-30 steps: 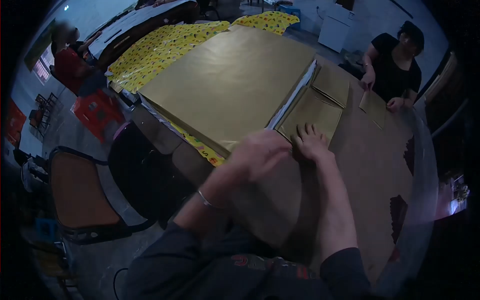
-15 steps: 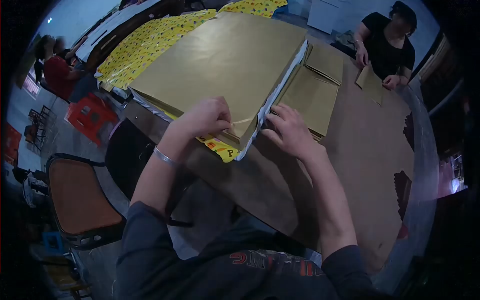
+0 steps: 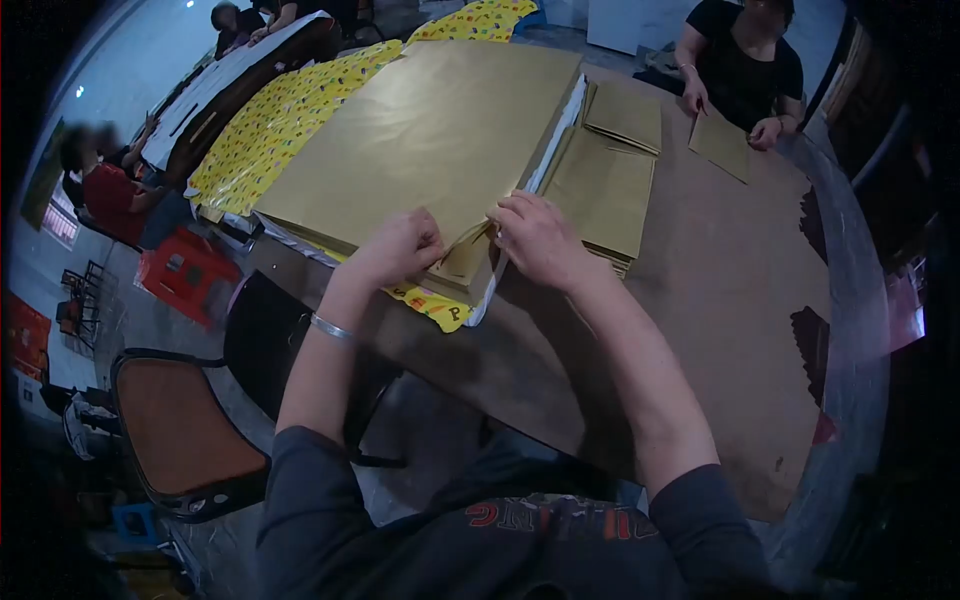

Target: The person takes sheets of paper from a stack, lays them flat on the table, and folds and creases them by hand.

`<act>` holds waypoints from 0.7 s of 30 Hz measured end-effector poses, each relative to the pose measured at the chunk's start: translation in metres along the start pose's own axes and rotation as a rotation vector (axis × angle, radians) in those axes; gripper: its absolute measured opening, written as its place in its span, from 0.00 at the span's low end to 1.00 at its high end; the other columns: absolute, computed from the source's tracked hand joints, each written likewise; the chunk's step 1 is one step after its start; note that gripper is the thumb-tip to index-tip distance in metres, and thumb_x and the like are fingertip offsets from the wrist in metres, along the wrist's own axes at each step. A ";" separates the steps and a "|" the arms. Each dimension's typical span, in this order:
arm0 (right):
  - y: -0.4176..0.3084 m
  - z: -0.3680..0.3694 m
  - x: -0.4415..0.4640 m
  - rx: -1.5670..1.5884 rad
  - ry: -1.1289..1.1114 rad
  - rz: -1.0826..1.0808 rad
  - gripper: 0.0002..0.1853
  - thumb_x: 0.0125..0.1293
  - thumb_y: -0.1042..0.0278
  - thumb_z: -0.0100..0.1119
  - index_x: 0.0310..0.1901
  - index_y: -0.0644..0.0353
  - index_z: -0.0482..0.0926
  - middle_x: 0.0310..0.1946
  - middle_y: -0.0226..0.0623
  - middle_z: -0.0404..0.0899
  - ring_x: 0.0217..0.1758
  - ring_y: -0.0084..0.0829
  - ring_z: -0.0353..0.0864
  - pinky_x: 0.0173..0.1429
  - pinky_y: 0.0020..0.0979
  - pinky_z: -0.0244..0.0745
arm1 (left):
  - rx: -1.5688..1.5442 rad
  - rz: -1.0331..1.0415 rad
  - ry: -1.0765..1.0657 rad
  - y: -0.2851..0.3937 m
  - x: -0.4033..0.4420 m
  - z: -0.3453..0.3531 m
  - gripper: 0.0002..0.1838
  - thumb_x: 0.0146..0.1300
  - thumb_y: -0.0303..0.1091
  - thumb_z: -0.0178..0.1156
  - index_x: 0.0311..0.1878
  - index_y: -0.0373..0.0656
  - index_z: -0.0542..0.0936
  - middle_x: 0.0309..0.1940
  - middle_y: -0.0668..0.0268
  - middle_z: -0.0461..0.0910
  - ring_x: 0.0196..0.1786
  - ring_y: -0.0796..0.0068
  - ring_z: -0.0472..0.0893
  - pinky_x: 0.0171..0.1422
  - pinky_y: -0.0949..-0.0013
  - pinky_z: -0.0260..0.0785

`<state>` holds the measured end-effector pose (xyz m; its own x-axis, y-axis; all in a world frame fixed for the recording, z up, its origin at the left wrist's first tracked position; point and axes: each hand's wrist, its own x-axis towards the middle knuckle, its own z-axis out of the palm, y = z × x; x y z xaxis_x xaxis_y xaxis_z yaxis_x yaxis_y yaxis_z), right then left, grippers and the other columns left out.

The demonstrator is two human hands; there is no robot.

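A thick stack of large gold paper sheets [image 3: 430, 130] lies on the table in front of me. At its near corner the edge of the top sheet is lifted and curled between my hands. My left hand [image 3: 400, 247] is closed in a pinch on that sheet near the front edge. My right hand [image 3: 537, 238] pinches the same sheet at its right side, fingers bent together. Folded gold paper pieces [image 3: 602, 190] are piled just beyond my right hand. Beneath the stack, a yellow printed sheet [image 3: 440, 307] sticks out at the corner.
Across the brown table [image 3: 700, 330] a person in black [image 3: 745, 65] holds a folded gold piece [image 3: 720, 147]. Yellow patterned covering [image 3: 290, 115] lies behind the stack. A brown-seated chair [image 3: 185, 420] and red stool [image 3: 187, 275] stand at left; other people sit farther back.
My right hand has moved left onto the sheet's edge and now grips it. The sheet's corner is lifted higher. The view has shifted slightly, and the person opposite has raised their folded piece.
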<state>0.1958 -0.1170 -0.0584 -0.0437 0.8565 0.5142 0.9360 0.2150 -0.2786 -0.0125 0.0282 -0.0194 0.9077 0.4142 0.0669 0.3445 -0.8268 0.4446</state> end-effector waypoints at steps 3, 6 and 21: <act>0.003 0.001 -0.002 -0.036 0.041 -0.054 0.22 0.61 0.66 0.65 0.57 0.58 0.76 0.56 0.44 0.77 0.67 0.48 0.71 0.69 0.46 0.67 | 0.034 0.008 0.002 0.002 0.000 -0.001 0.08 0.58 0.34 0.65 0.31 0.38 0.83 0.36 0.56 0.81 0.42 0.56 0.81 0.49 0.58 0.74; -0.002 0.006 0.003 -0.045 0.049 -0.034 0.24 0.60 0.65 0.66 0.58 0.57 0.75 0.56 0.44 0.77 0.67 0.49 0.71 0.69 0.46 0.67 | 0.065 0.030 -0.001 -0.002 0.001 0.001 0.09 0.57 0.34 0.65 0.31 0.38 0.83 0.35 0.56 0.81 0.42 0.55 0.81 0.49 0.57 0.74; -0.014 0.018 0.047 0.118 -0.108 0.166 0.14 0.68 0.55 0.56 0.39 0.57 0.82 0.33 0.48 0.83 0.40 0.52 0.82 0.45 0.49 0.77 | -0.016 0.071 0.141 0.024 -0.029 0.009 0.12 0.56 0.36 0.67 0.39 0.39 0.84 0.35 0.55 0.82 0.42 0.52 0.82 0.49 0.56 0.74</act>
<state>0.1742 -0.0713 -0.0450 0.0648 0.9287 0.3652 0.8864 0.1145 -0.4485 -0.0281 -0.0065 -0.0185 0.8868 0.4048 0.2230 0.2754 -0.8503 0.4484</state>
